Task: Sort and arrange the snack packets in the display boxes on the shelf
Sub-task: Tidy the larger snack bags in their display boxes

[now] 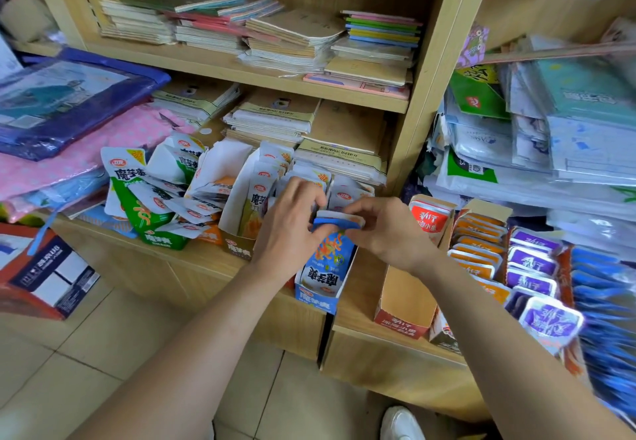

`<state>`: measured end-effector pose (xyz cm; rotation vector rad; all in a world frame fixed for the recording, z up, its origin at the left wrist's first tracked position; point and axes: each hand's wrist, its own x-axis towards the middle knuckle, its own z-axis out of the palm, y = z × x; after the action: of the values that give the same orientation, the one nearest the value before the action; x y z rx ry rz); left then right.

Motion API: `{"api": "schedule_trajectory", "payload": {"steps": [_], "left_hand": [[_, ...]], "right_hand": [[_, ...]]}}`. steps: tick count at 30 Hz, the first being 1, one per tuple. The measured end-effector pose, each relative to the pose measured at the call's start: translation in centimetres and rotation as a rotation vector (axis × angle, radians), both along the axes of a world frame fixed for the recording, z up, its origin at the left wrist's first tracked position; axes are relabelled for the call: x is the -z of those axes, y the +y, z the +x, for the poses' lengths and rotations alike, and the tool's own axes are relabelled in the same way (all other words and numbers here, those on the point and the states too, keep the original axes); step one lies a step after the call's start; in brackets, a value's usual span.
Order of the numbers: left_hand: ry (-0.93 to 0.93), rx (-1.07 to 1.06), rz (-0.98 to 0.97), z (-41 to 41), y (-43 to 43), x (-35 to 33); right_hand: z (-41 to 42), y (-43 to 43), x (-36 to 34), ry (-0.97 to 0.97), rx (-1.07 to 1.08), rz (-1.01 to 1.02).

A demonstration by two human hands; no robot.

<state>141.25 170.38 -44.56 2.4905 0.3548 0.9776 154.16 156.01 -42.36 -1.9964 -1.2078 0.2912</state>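
Note:
Both hands hold a small stack of blue snack packets (339,223) over the blue display box (318,296) at the shelf's front edge. My left hand (287,229) grips the stack's left end and my right hand (385,229) pinches its right end. A blue packet (327,260) stands upright in that box. Just left, a brown display box (237,245) holds upright white packets (263,188). Further left, green and white packets (151,198) lie in a loose heap around a tipped green box (161,238).
To the right stand a red box (401,315), rows of orange packets (476,250), purple packets (531,267) and blue packets (605,302). Stacked notebooks (275,36) fill the upper shelves. A cardboard carton (44,277) sits on the tiled floor at left.

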Motion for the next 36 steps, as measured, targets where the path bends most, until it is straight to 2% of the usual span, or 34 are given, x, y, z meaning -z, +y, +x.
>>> {"api": "schedule_trajectory", "payload": {"steps": [3,7,10,13,15,17,19,22,25,27,29,32,34,36], "left_hand": [[0.064,0.070,0.050,-0.8,0.3,-0.5],[0.159,0.192,0.176,-2.0,1.1,-0.2],[0.179,0.192,0.169,-2.8,1.6,-0.1],[0.192,0.190,0.127,-3.4,1.6,-0.1],[0.206,0.204,0.094,-3.6,1.5,-0.2],[0.184,0.194,0.017,-3.6,1.2,-0.2],[0.136,0.174,-0.062,-3.5,0.9,-0.2],[0.109,0.140,-0.073,-3.0,0.9,-0.5],[0.042,0.110,-0.026,-2.9,0.9,-0.8],[-0.045,-0.004,-0.058,-3.3,1.2,-1.5],[-0.172,-0.137,-0.160,-3.9,2.1,-2.2],[-0.331,-0.156,-0.591,-4.7,3.0,-3.2],[-0.358,-0.113,-0.826,-5.0,2.3,-3.3],[-0.318,-0.054,-0.928,-5.2,1.2,-3.2]], "right_hand": [[-1.1,-0.3,1.1,-0.030,0.010,0.056],[-1.4,-1.2,1.3,0.042,-0.087,0.020],[-1.0,-2.0,0.4,0.152,-0.124,0.014],[-1.3,-1.9,-0.2,0.096,-0.168,-0.062],[-1.1,-1.6,-0.3,0.136,-0.151,-0.064],[-0.6,-1.5,-0.4,0.174,-0.148,-0.064],[-0.8,-1.5,-0.4,0.123,-0.189,-0.086],[-1.6,-1.2,0.2,0.025,-0.163,-0.029],[-1.0,-1.2,0.7,0.117,-0.083,0.066],[-0.7,-1.5,0.6,0.192,-0.073,0.085],[-0.7,-1.5,0.6,0.252,-0.095,0.084],[-1.0,-1.5,0.4,0.380,-0.103,0.096],[-1.3,-1.2,0.3,0.440,-0.075,0.128],[-1.6,-0.9,0.4,0.476,-0.024,0.188]]}}
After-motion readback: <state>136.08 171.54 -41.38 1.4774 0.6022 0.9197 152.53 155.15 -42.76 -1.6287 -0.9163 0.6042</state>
